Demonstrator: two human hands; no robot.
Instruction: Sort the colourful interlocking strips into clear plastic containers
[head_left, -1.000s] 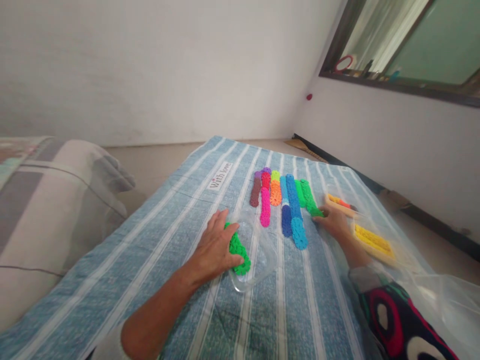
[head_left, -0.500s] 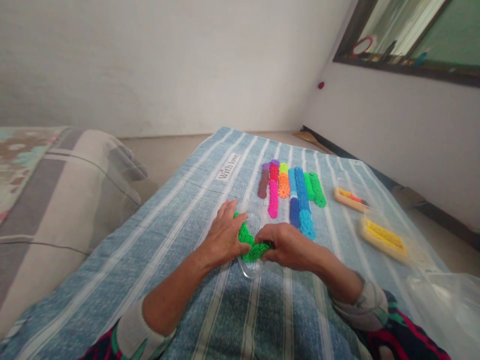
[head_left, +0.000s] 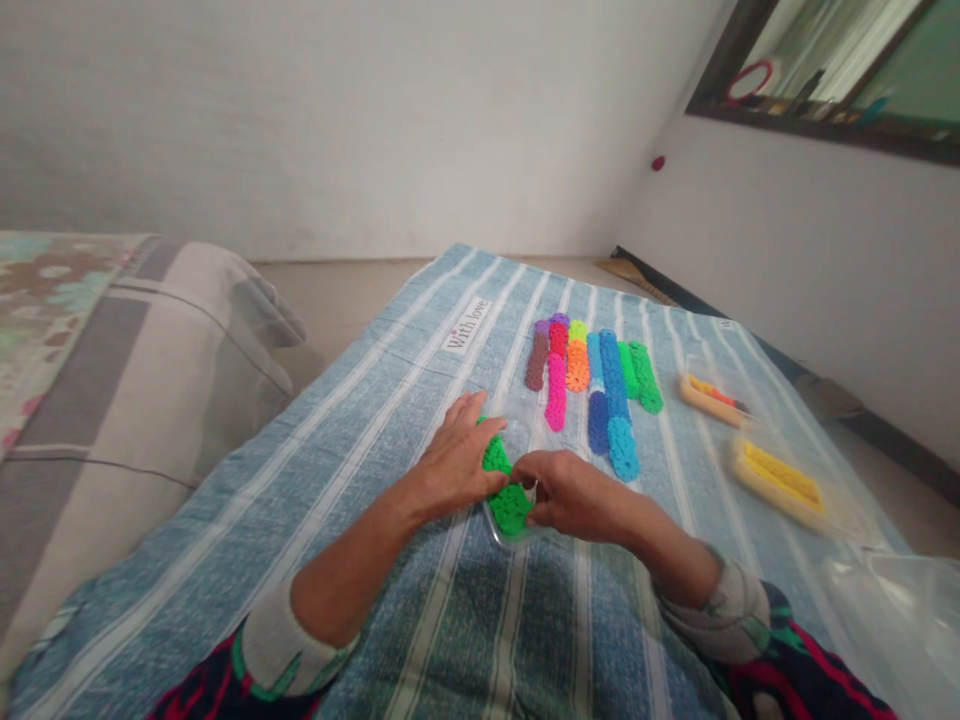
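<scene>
A clear plastic box lies in front of me with bright green toothed discs stacked in rows inside it. My left hand is closed on the green discs at the box's left side, with its thumb across them. From the right, my right hand pinches at the near part of the same green discs, its fingers curled. Parts of the discs and of the box are hidden behind my fingers. Beyond my hands, more discs lie in coloured rows, among them a pink row, a blue row and a green row.
At the right stand a clear box with yellow discs, another with yellow and orange discs, and a larger clear plastic container. A striped blue cloth covers the table. A draped grey-and-white cover is at the left.
The green discs have gone down flatter into the box, the near row now lying along its near end. Both hands stay at the box. The whole view has shifted slightly.
</scene>
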